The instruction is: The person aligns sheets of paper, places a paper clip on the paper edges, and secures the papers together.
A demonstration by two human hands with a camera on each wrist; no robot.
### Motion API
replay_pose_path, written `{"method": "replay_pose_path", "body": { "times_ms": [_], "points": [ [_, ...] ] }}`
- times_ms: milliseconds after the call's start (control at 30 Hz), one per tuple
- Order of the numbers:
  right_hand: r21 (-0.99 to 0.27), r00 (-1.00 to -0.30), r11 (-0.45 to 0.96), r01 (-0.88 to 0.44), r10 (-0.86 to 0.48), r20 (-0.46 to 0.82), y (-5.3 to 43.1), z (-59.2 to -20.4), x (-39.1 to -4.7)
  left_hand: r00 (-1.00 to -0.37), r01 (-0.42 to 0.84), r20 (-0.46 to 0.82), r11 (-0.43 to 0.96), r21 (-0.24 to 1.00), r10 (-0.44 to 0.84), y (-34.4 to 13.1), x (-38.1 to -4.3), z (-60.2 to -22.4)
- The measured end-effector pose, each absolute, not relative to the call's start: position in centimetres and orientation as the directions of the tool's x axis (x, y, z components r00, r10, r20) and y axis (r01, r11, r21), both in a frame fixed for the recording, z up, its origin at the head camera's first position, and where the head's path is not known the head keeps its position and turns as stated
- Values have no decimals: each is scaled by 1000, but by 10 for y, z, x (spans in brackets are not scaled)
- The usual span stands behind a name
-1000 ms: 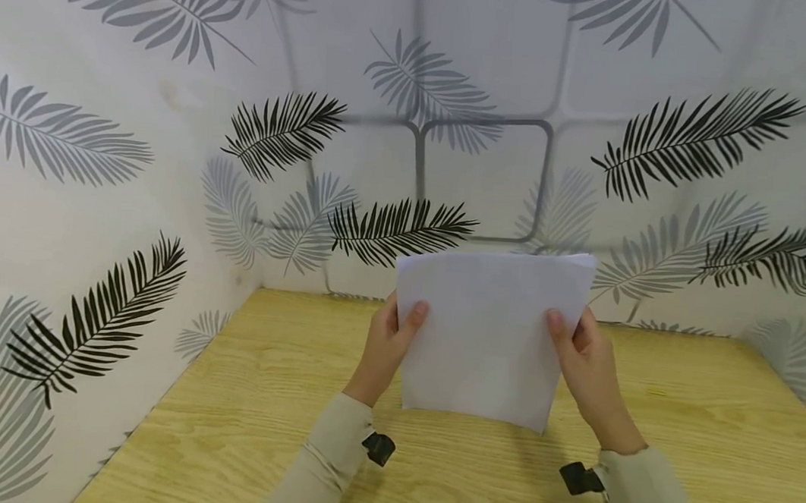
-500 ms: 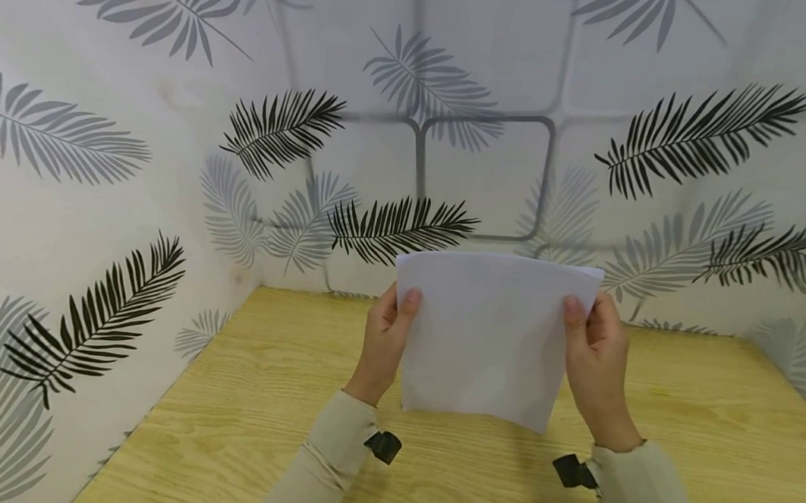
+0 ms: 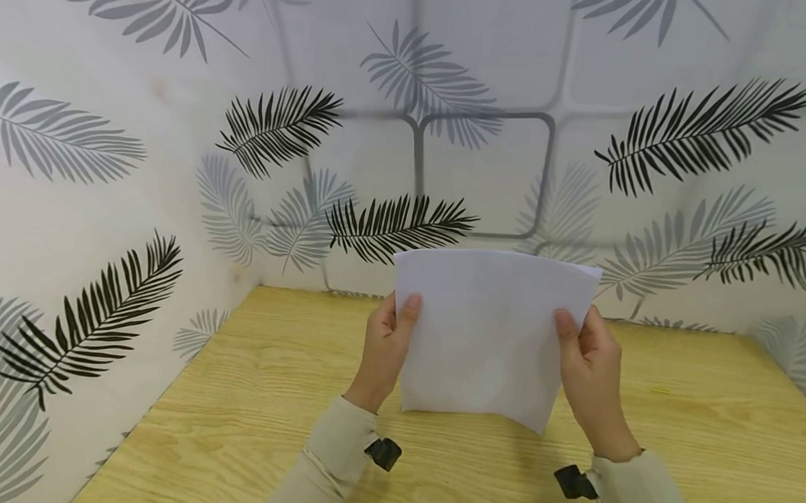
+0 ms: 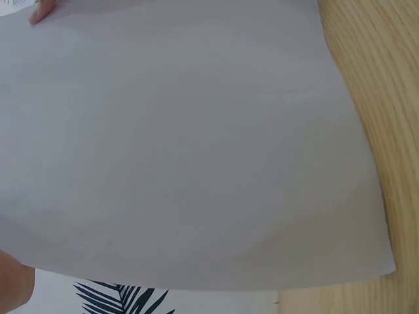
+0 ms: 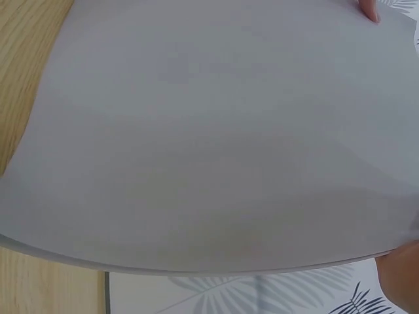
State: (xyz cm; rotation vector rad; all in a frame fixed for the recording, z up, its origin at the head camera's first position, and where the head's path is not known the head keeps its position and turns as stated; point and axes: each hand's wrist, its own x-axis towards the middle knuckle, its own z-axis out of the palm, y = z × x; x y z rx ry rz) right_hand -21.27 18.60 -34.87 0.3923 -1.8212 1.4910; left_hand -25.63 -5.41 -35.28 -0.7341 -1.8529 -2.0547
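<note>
Both hands hold up a small stack of white paper point(image 3: 487, 339) by its two side edges, over the table. On its left edge the left hand point(image 3: 386, 349) grips it, thumb on the near face and fingers behind. The right hand point(image 3: 591, 375) pinches the right edge the same way. The sheets bow slightly, and a second layer shows along the top right corner. In the left wrist view the blank paper point(image 4: 183, 144) fills most of the picture. The right wrist view shows several layers along an edge of the paper point(image 5: 209, 163). The fingers behind are mostly hidden.
A light wooden table point(image 3: 250, 426) spreads under the hands. Behind it and at the left stands a pale wall covering point(image 3: 367, 151) with leaf patterns. A small yellow mark point(image 3: 660, 389) lies on the table at the right. Each sleeve carries a black wrist camera point(image 3: 384, 453).
The right hand shifted outward to the right and then slightly back, and its grip on the edge moved a little. The paper stays raised; the left hand has barely moved.
</note>
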Motion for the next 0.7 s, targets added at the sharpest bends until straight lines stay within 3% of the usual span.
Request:
{"method": "replay_pose_path", "body": {
  "times_ms": [700],
  "points": [
    [-783, -786, 357, -509, 177, 592, 188, -369, -217, -904, 410, 415, -68, 909, 103, -45, -255, -371]
  ]
}}
